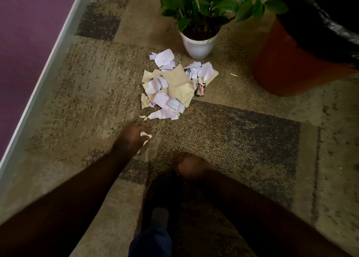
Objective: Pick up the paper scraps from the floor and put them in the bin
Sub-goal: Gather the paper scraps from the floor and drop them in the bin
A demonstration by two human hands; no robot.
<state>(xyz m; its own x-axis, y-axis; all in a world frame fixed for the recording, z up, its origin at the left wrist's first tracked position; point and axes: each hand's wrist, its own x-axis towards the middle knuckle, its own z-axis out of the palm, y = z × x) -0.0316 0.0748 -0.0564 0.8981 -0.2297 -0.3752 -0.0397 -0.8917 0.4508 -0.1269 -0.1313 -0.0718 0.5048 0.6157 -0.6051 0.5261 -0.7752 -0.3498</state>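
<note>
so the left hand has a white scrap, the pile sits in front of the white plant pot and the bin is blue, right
Not quite: the head view shows the bin is orange with a black liner, not blue. The rest stands: the left hand holds a white scrap, and the pile lies before the white plant pot.

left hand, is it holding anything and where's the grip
The left hand holds a small white paper scrap, its fingers curled round one end while the rest pokes out. The right hand is blurred; no scrap shows in it.

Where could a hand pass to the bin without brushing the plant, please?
Bare carpet lies between the paper pile and the orange bin; only one small scrap sits there. It is crowded where the pile nearly meets the white pot.
</note>
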